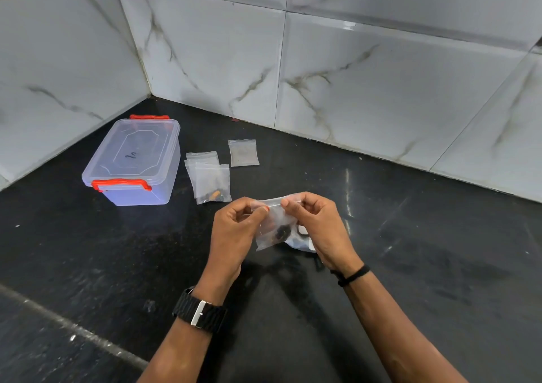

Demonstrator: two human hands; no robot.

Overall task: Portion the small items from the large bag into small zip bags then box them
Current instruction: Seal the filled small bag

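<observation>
The small zip bag (274, 224) hangs above the middle of the tabletop (410, 250), dark small items sagging at its bottom; left hand (234, 230) and right hand (318, 224) each pinch its top strip, likely pressing the seal closed. Spare zip bags (209, 177) and the lidded clear box (133, 162) wait toward the far left corner, within reach for boxing. The tabletop is glossy black stone, backed by white marbled wall tiles (381, 74)

One clear lidded box (133, 164) with two red clips stands on the worktop (410, 236). Beside it lie what look like four small zip bags: three overlapping in a pile (209, 177) and one apart (243, 153). Two hands, left hand (234, 230) and right hand (319, 224), share one further zip bag (274, 224).
</observation>
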